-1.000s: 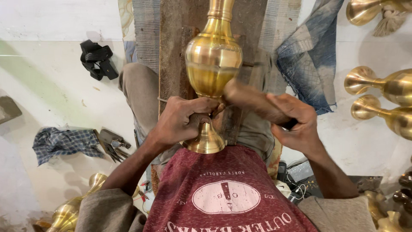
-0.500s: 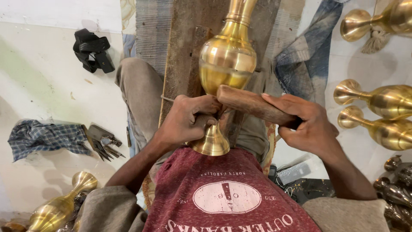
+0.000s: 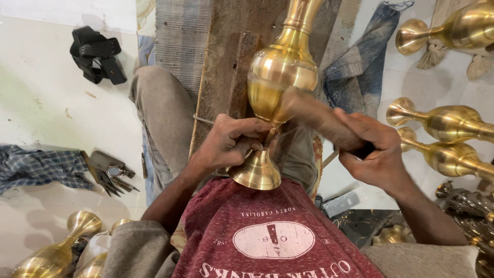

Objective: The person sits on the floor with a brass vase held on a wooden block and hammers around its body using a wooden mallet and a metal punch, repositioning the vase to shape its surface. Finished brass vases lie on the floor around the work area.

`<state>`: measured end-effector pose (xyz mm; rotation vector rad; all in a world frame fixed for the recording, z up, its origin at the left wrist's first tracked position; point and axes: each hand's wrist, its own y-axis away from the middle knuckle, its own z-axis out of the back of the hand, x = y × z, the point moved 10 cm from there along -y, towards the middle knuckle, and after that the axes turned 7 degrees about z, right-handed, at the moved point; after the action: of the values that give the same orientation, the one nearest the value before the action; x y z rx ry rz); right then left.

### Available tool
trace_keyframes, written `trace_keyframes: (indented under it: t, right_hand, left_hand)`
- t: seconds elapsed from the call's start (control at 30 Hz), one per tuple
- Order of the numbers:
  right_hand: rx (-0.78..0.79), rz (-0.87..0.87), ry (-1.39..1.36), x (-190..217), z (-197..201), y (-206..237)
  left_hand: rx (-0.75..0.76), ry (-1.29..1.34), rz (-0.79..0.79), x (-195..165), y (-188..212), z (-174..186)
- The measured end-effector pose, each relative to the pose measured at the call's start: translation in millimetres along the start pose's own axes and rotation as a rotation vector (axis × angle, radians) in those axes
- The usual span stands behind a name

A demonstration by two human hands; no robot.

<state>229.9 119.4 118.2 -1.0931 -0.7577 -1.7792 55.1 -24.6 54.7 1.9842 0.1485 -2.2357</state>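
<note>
A tall brass vase (image 3: 280, 77) lies along a wooden plank (image 3: 226, 77) between my legs, its flared foot (image 3: 256, 172) towards me. My left hand (image 3: 229, 141) is closed around a thin metal tool held against the vase's narrow stem just above the foot. My right hand (image 3: 370, 152) grips a wooden mallet (image 3: 314, 114), whose blurred head is right beside the vase's belly and the tool. Whether the mallet touches the tool cannot be told.
More brass vases lie at the right (image 3: 447, 123) and top right (image 3: 458, 28), and others at bottom left (image 3: 56, 252). A checked cloth (image 3: 36, 167) and small metal tools (image 3: 110, 172) lie on the white floor at left, and a black object (image 3: 95, 54) at top left. A blue cloth (image 3: 360, 56) hangs beside the plank.
My right hand has swung the mallet, whose head is now blurred beside the vase's belly. The view has shifted slightly. My left hand keeps its hold at the stem.
</note>
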Motion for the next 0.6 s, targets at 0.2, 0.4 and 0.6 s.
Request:
trace_keyframes:
  t: [0.2,0.4,0.6]
  right_hand:
    - [0.179,-0.05,0.23,3.8,7.2,-11.5]
    - [0.254,-0.046,0.335,4.3,-3.7,-19.0]
    - [0.314,0.306,0.3,63.5,-93.2,27.1]
  left_hand:
    - [-0.052,0.136,0.017,-13.1,4.2,1.1]
    - [-0.08,0.28,0.074,-2.4,7.3,-0.9]
    - [-0.482,0.443,0.1,18.9,41.2,15.3]
